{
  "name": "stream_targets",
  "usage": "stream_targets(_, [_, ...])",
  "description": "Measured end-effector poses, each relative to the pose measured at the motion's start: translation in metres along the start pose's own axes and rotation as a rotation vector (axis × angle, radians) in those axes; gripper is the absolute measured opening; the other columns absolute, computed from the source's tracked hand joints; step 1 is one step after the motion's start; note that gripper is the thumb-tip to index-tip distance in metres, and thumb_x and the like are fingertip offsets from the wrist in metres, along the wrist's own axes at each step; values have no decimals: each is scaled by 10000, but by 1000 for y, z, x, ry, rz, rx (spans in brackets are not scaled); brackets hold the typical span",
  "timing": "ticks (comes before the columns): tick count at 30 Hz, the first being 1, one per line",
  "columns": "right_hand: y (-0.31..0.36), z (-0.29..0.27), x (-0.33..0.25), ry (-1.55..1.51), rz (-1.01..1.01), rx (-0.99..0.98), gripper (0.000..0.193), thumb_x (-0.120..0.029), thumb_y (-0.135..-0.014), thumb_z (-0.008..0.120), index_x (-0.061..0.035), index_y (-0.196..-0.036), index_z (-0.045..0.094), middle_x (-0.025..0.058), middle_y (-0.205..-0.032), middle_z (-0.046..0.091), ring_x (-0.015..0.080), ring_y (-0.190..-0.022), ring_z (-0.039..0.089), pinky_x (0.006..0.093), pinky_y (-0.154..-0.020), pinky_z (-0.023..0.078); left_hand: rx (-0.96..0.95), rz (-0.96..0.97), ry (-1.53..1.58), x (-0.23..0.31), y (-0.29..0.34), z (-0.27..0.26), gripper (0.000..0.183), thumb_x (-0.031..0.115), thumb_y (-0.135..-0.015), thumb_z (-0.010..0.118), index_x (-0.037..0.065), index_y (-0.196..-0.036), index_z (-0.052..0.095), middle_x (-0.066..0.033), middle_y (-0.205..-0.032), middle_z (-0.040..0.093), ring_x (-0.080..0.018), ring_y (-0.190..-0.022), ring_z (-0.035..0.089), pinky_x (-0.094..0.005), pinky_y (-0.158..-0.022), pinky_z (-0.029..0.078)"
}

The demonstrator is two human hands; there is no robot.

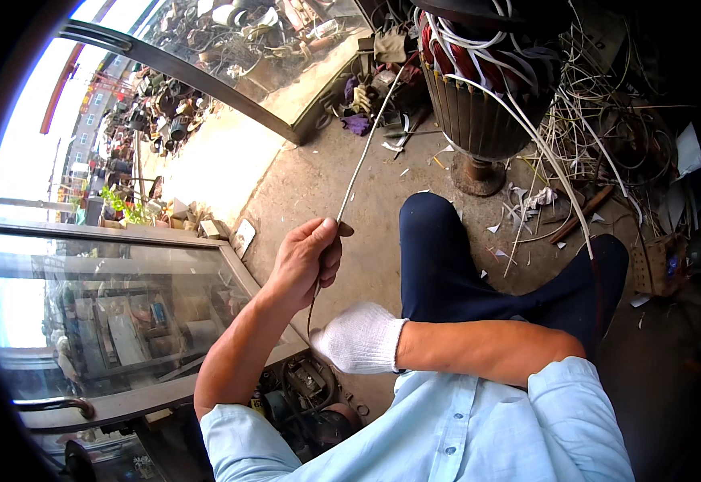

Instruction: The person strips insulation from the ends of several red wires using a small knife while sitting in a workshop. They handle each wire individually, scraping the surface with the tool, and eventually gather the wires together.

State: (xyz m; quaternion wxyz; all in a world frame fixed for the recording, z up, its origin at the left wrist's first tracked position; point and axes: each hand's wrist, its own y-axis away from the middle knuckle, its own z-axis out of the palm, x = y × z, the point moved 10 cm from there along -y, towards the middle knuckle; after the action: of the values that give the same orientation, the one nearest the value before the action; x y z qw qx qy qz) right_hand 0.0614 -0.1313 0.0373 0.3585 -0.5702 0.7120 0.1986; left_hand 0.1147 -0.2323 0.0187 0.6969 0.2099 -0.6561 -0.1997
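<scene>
The bare left hand (306,261) is clenched round a thin white wire (360,165) running far to the motor stator (479,96); the gloved right hand (358,339), fisted, holds its near end.

Bare left hand (306,261) grips a thin, smooth metal wire (360,167); the right hand (360,339) wears a white knitted cloth glove. Rough, matt concrete floor (318,185), glossy glass cabinet (110,309).
</scene>
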Motion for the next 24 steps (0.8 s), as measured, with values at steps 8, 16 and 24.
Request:
stream_targets(8, [6, -23, 1, 33, -9, 88, 172, -156, -861, 588, -20, -919, 674, 221, -733, 702, 402, -675, 721, 523, -628, 573, 56, 37, -24, 40, -26, 13, 306, 330, -1117, 508, 65, -997, 602, 85, -626, 362, -29, -473, 285, -222, -400, 212])
stream_targets(16, [5, -11, 6, 50, -43, 117, 158, -190, -878, 593, -38, -900, 630, 209, -671, 666, 412, -605, 686, 538, -543, 529, 16, 95, -96, 70, -82, 31, 316, 339, -1115, 509, 74, -966, 593, 91, -628, 330, -29, -469, 263, -232, -402, 200])
stream_targets(24, [1, -6, 13, 41, 11, 34, 157, -157, -854, 583, -28, -915, 647, 213, -694, 673, 416, -644, 698, 538, -572, 540, 1, 223, -204, 110, -132, 48, 321, 311, -1106, 520, 62, -927, 614, 80, -613, 372, -39, -463, 296, -255, -398, 214])
